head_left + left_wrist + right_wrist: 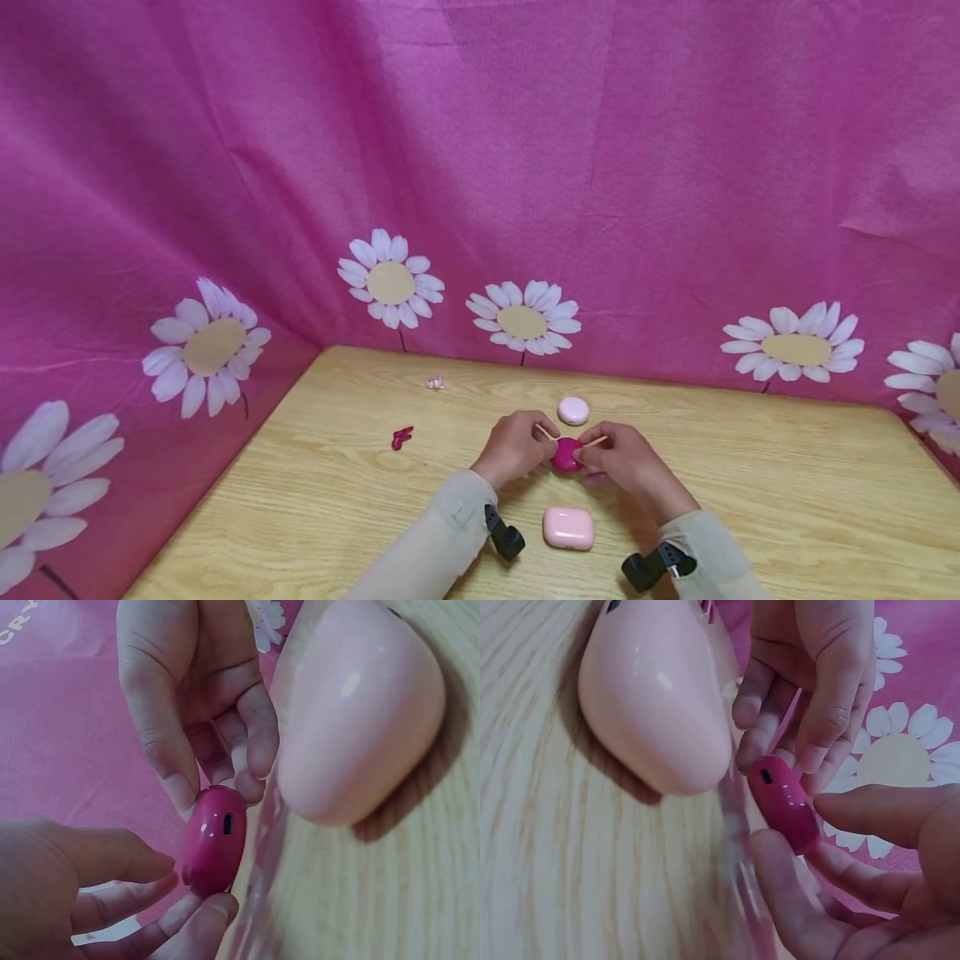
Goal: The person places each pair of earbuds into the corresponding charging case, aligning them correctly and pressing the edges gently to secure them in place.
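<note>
pink case (567, 527), magenta case (566, 455) between both hands' grip

Even, soft lighting is seen throughout — short shadows are cast beneath the glossy pale pink rounded plastic case (656, 694), where small glare spots show; wrist views are blurred near the lens.

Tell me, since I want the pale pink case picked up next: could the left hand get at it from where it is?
Probably yes. The pale pink case lies bare on the table, just nearer the person than the left hand, nothing between them. But that hand grips the magenta case with the right hand.
</note>
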Available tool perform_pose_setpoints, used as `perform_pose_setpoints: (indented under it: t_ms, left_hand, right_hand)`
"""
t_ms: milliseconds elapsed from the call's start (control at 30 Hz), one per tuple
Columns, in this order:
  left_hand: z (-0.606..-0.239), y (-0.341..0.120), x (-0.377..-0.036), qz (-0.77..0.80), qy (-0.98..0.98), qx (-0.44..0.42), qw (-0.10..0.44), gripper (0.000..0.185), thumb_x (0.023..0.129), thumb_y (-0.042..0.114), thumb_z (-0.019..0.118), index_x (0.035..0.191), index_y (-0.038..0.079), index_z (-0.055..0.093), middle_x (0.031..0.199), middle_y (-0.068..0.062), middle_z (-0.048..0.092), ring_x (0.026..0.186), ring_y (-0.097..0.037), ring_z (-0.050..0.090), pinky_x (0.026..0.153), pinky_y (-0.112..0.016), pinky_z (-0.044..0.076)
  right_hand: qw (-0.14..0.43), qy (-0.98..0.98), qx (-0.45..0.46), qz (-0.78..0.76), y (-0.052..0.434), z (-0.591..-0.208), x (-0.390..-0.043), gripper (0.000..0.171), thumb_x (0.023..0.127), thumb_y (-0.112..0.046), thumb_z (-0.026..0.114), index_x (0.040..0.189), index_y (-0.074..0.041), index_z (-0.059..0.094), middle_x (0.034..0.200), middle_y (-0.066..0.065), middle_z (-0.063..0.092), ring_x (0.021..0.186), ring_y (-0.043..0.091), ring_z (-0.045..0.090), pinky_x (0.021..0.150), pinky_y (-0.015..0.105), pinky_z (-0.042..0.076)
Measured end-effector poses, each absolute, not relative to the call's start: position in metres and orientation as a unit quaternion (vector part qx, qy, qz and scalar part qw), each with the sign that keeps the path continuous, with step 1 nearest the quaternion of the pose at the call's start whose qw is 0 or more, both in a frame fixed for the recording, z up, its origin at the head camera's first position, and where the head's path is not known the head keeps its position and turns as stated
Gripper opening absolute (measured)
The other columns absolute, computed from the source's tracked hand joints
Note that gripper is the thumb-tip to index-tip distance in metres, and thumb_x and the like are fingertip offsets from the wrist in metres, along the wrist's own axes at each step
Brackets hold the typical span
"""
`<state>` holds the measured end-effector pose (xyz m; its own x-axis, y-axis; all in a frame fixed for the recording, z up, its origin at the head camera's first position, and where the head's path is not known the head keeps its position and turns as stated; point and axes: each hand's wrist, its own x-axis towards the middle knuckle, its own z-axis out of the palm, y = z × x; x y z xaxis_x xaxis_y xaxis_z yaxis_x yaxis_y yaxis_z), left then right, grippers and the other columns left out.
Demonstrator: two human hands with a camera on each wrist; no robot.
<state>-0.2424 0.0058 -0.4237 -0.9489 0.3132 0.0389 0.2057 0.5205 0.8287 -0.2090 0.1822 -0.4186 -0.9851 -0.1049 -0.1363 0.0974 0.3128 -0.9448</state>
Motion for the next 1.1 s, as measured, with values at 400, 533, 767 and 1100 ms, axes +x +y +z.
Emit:
perform_pose_setpoints:
  t_ms: [400,533,767,1100]
  left_hand:
    - [-0.415,0.0,-0.246,0.55,0.82,0.155,0.032,0.013,0.083,0.011,0.072,0.096,0.01,0.069,0.078,0.0,0.064,0.063,-0.02,0.065,0.054,-0.029,0.053]
    - [-0.41,0.0,-0.247,0.613,0.774,0.154,0.043,0.015,0.085,0.008,0.071,0.1,0.007,0.069,0.083,-0.003,0.064,0.072,-0.025,0.067,0.062,-0.039,0.058]
    - [-0.399,-0.002,-0.245,0.691,0.703,0.149,0.075,0.02,0.088,0.008,0.069,0.107,0.005,0.068,0.094,-0.007,0.064,0.079,-0.016,0.065,0.069,-0.033,0.057]
    - [-0.379,-0.008,-0.239,0.722,0.661,0.192,0.062,0.023,0.088,0.009,0.07,0.11,0.004,0.066,0.103,-0.01,0.064,0.088,-0.02,0.066,0.08,-0.034,0.056]
  right_hand:
    - [0.017,0.798,-0.017,-0.602,0.181,-0.405,-0.208,0.025,0.086,0.003,0.062,0.111,0.009,0.057,0.09,0.019,0.059,0.072,0.026,0.067,0.067,0.038,0.058]
    - [-0.007,0.786,-0.03,-0.618,0.182,-0.399,-0.207,0.027,0.087,0.003,0.064,0.114,0.008,0.057,0.093,0.019,0.06,0.077,0.023,0.066,0.071,0.04,0.058]
    - [-0.041,0.774,-0.048,-0.631,0.181,-0.388,-0.203,0.031,0.089,-0.001,0.065,0.118,0.006,0.057,0.098,0.021,0.058,0.081,0.023,0.066,0.07,0.037,0.058]
    - [-0.095,0.753,-0.101,-0.643,0.18,-0.371,-0.195,0.032,0.089,-0.009,0.069,0.116,0.003,0.059,0.104,0.021,0.058,0.08,0.018,0.067,0.069,0.035,0.058]
